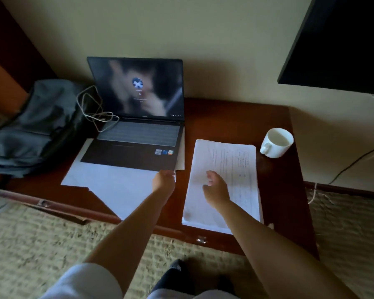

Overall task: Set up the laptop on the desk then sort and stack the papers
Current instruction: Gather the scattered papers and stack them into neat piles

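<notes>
Open laptop [136, 130] at the back left of the desk [235, 124], set on loose sheets [117, 182] reaching toward the front edge. Backpack [37, 126] left of the laptop, cable [95, 113] between them. Stack of papers [227, 169] right of the laptop, apart from it. Mug [276, 143] just beyond the stack's far right corner. Monitor [337, 44] up on the wall, right.

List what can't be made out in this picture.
- Papers under the laptop, head view: the laptop hides how many there are.
- Printed text on the paper stack, head view: too small and blurred to read.
- Left hand, head view: fingertips hidden at the laptop's corner; its grip is unclear.
- Cup, head view: contents unclear.
- Black screen, head view: cut off by the frame edge.
</notes>
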